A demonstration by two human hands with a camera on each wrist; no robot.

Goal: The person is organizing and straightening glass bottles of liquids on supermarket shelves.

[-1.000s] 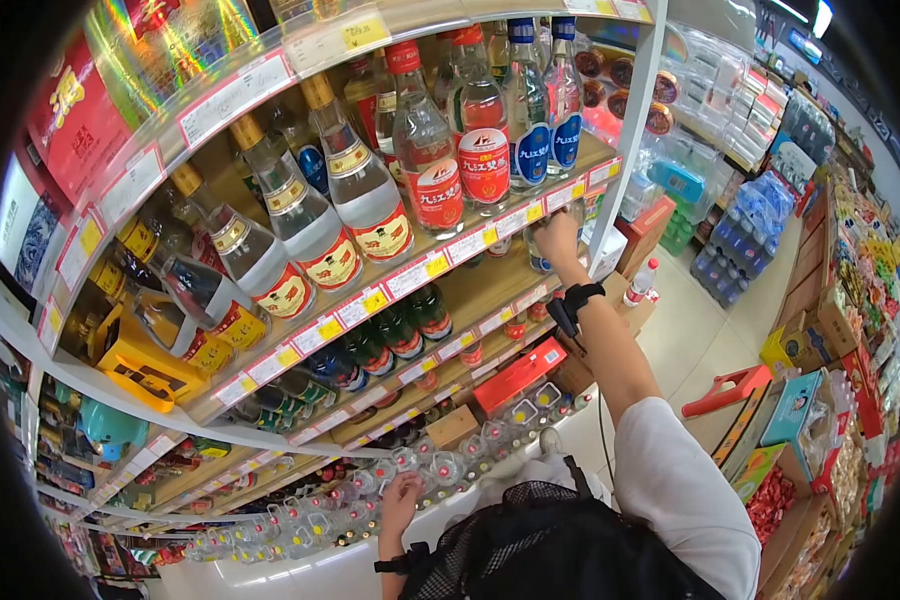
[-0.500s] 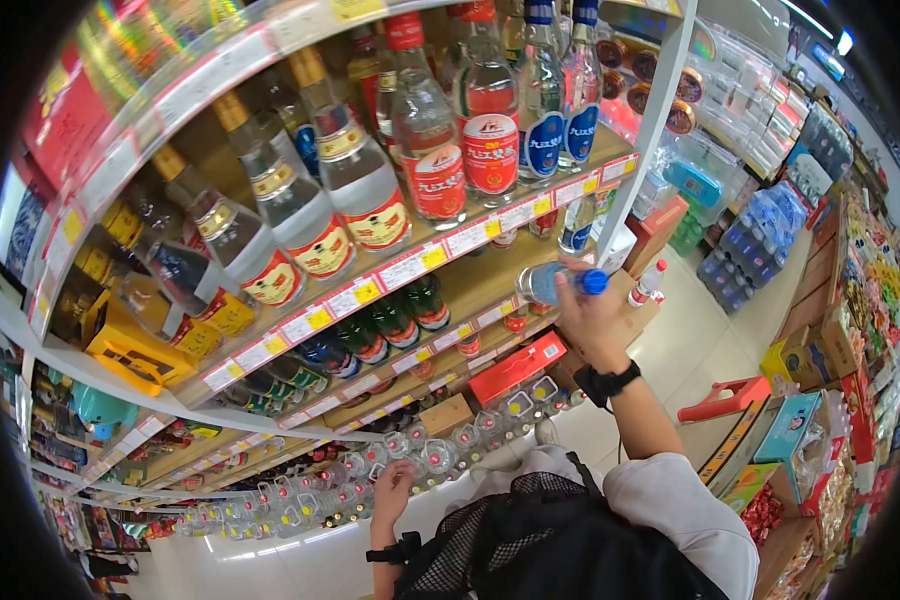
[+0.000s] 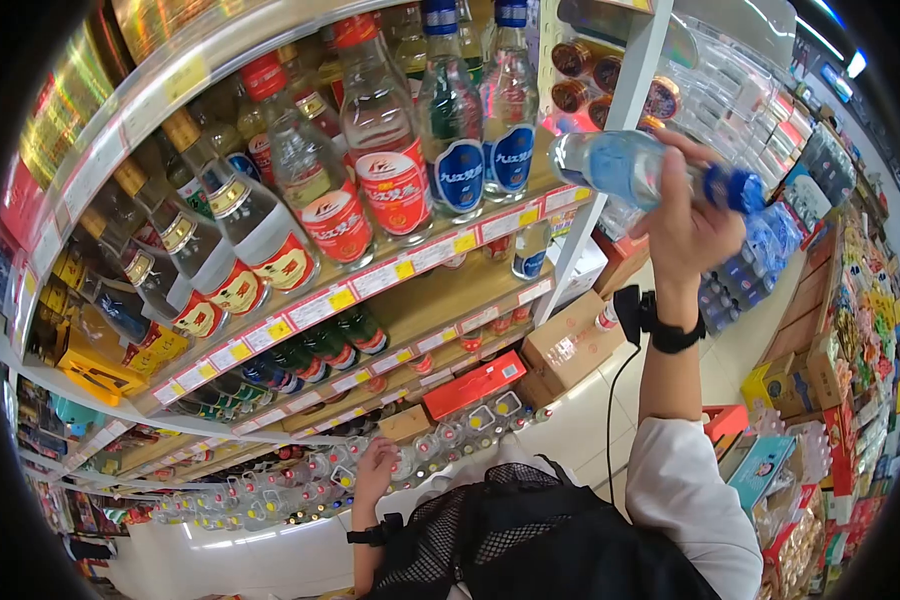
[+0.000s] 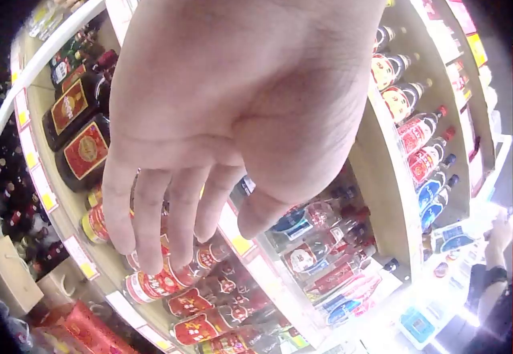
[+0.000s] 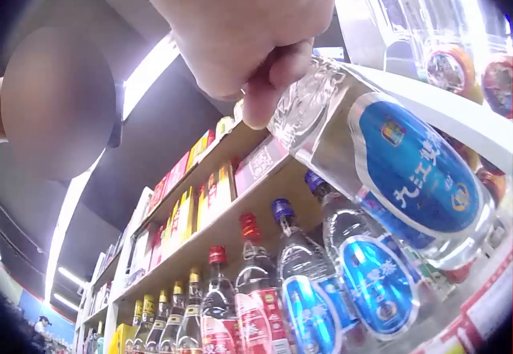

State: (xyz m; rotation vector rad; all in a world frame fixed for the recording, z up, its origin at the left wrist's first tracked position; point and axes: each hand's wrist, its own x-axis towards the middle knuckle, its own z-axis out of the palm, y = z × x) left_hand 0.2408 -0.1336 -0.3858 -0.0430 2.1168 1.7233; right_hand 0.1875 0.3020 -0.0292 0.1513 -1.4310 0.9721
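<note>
My right hand (image 3: 692,215) grips a clear glass bottle (image 3: 615,165) by its neck. The bottle lies nearly sideways in the head view, its blue cap to the right and its base toward the shelf end. In the right wrist view its blue oval label (image 5: 421,165) faces the camera. Standing on the upper shelf beside it are two blue-capped bottles (image 3: 457,175) and two red-capped bottles (image 3: 385,180). My left hand (image 4: 232,105) hangs low with relaxed fingers and holds nothing; bottles on shelves show behind it.
A white shelf post (image 3: 610,130) rises just left of the held bottle. Gold-capped bottles (image 3: 260,235) line the shelf further left. Large clear jugs (image 3: 320,490) stand along the floor. A cardboard box (image 3: 575,340) sits at the shelf's end, and packed goods (image 3: 850,420) fill the right side.
My right hand came out of the lower shelf with the bottle, then rose up and right past the shelf end, tipping it sideways. The left hand stays low and relaxed.
</note>
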